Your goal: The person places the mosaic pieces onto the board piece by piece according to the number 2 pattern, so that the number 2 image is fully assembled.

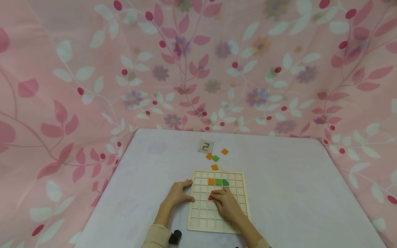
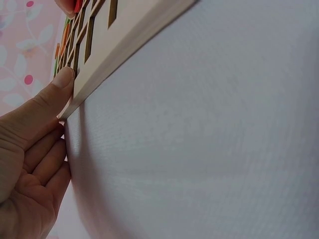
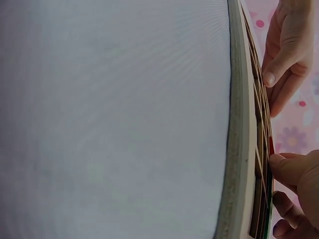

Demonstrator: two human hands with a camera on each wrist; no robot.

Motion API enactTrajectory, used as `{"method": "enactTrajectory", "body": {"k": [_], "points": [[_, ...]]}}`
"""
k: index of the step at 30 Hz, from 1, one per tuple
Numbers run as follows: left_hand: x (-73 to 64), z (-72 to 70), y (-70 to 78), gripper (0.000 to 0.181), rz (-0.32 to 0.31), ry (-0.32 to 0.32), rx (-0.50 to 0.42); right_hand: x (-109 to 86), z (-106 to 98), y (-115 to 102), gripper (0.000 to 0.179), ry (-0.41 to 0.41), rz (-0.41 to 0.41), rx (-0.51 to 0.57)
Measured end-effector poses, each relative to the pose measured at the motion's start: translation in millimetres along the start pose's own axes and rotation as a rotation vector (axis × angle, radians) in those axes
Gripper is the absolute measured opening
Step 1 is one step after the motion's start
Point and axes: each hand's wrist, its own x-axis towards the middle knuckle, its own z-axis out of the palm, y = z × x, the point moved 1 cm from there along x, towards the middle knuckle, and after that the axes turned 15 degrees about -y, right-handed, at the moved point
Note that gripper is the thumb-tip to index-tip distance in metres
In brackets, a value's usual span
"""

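A square wooden grid board [image 1: 198,224] lies on the table. My left hand [image 1: 178,193] rests at its left edge, thumb and forefinger spread along the rim; in the left wrist view the thumb [image 2: 62,82] lies on the frame. Over the middle of the grid, my right hand [image 1: 227,205] pinches a red rounded tile [image 1: 210,197] between thumb and fingers, at a cell. An orange square tile [image 1: 211,181], a green square tile [image 1: 218,182] and a dark green rounded tile [image 1: 225,182] sit in a row above. Another green tile [image 1: 225,188] is partly hidden by the right hand.
Beyond the board lie loose orange tiles [image 1: 214,167] and a green tile [image 1: 215,158]. A small pattern card [image 1: 205,146] with a grid picture is behind them. A black object [image 1: 175,237] is beside the left sleeve. Floral cloth hangs around the white table [image 1: 294,193].
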Motion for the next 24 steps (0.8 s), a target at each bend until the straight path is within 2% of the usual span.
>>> {"method": "enactTrajectory", "body": {"k": [6,14,24], "points": [[-0.2,1.5,-0.6,0.078,0.002,0.004,0.014,-1.3,-0.9,-0.1,0.020,-0.001,-0.007,0.017],[-0.4,0.8,1.4,0.078,-0.006,0.006,-0.013,1.2,-2.9,-0.1,0.019,0.012,-0.020,0.027],[-0.6,1.6,-0.2,0.079,-0.010,0.008,-0.004,-0.9,0.8,0.1,0.018,0.051,-0.015,-0.012]]}}
